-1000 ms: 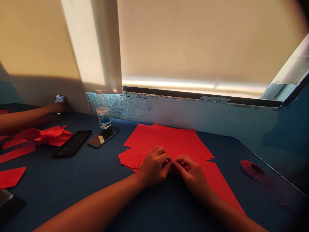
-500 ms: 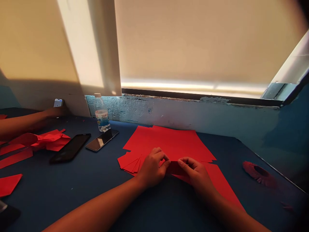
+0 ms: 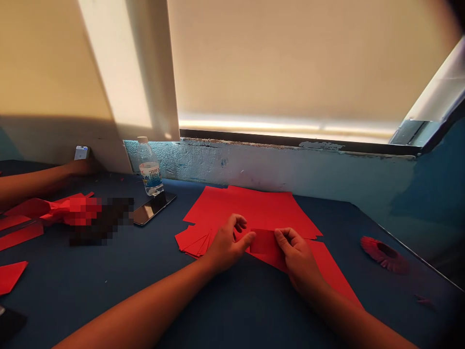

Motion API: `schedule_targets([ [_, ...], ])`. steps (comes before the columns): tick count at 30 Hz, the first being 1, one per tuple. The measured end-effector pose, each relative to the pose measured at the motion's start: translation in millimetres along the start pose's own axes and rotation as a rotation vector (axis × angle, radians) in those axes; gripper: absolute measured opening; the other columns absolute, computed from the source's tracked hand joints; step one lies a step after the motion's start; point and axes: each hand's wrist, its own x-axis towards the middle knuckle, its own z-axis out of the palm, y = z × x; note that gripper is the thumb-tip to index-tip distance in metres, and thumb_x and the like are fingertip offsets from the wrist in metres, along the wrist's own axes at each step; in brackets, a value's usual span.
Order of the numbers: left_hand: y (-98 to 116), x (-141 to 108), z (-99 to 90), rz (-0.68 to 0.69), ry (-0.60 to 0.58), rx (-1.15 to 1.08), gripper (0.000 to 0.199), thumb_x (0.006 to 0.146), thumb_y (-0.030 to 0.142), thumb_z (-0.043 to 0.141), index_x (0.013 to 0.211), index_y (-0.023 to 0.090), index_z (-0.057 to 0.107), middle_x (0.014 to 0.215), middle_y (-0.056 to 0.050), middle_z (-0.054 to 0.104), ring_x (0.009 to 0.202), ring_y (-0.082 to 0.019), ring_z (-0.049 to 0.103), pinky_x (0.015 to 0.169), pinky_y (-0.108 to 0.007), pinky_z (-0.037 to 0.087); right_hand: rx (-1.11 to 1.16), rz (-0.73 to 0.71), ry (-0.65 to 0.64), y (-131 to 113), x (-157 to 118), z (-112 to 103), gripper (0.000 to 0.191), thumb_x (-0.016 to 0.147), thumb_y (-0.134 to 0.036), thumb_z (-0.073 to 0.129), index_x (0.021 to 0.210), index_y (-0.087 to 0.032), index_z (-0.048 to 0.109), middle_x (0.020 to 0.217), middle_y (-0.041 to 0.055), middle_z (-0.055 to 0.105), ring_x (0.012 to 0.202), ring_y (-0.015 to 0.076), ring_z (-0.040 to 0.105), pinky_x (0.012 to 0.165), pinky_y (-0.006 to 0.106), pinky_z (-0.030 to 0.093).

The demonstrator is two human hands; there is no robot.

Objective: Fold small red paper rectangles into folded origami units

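Between thumb and fingers, my right hand (image 3: 298,249) pinches the right edge of a small rectangular piece of red paper (image 3: 264,241). My left hand (image 3: 230,245) is at the left side of that piece, thumb and fingers apart, with nothing gripped. Under and behind both hands lie large red paper sheets (image 3: 250,206), overlapping on the dark blue table. Several small red paper pieces (image 3: 194,241) are fanned out just left of my left hand.
A water bottle (image 3: 149,169) stands by the wall behind a phone (image 3: 154,208). At far left, another person's hand (image 3: 85,167) is beside an upright phone (image 3: 82,152). Red paper scraps (image 3: 23,235) lie nearer. A fringed red paper ring (image 3: 383,253) rests at the right.
My left fingers have opened and come off the small red paper, which both hands pinched before. My right hand still holds it, and more of its face shows.
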Motion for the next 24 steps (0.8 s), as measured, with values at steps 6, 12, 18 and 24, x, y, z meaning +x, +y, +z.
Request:
schedule_targets([
  [6, -2.9, 3.1, -0.3, -0.097, -0.080, -0.068, 0.039, 0.078, 0.027, 0.060, 0.116, 0.021, 0.055, 0.084, -0.001, 0.055, 0.062, -0.010, 0.046, 0.061, -0.025, 0.040, -0.243, -0.115, -0.041, -6.0, -4.3, 3.7, 0.032, 0.079, -0.045, 0.058, 0.101, -0.021, 0.053, 0.095, 0.0059, 0.060, 0.083, 0.0208, 0.059, 0.071, 0.033, 0.049],
  [12, -5.3, 5.6, -0.6, -0.093, -0.130, -0.182, 0.041, 0.074, 0.029, 0.065, 0.113, 0.018, 0.055, 0.073, 0.001, 0.053, 0.063, -0.011, 0.048, 0.060, -0.024, 0.041, -0.613, -0.402, -0.152, -12.7, -16.9, 10.3, 0.051, 0.072, -0.028, 0.066, 0.121, -0.030, 0.050, 0.125, 0.0060, 0.049, 0.118, 0.0261, 0.044, 0.096, 0.043, 0.038],
  [18, -3.2, 5.9, 0.1, -0.085, -0.191, -0.182, 0.050, 0.068, 0.032, 0.072, 0.113, 0.018, 0.056, 0.066, 0.004, 0.049, 0.060, -0.010, 0.046, 0.057, -0.022, 0.038, -0.578, -0.284, -0.166, -14.1, -16.7, 11.3, 0.020, 0.084, -0.036, 0.052, 0.086, -0.021, 0.066, 0.078, 0.0031, 0.066, 0.071, 0.0188, 0.060, 0.062, 0.029, 0.046],
  [24, -2.0, 7.9, -4.6, -0.112, -0.225, -0.143, 0.027, 0.078, 0.038, 0.058, 0.092, 0.016, 0.068, 0.085, -0.005, 0.066, 0.078, -0.017, 0.058, 0.066, -0.026, 0.044, -0.364, -0.177, -0.108, -14.2, -13.4, 9.7, 0.028, 0.081, -0.045, 0.053, 0.079, -0.018, 0.060, 0.073, 0.0043, 0.065, 0.065, 0.0189, 0.059, 0.054, 0.027, 0.044],
])
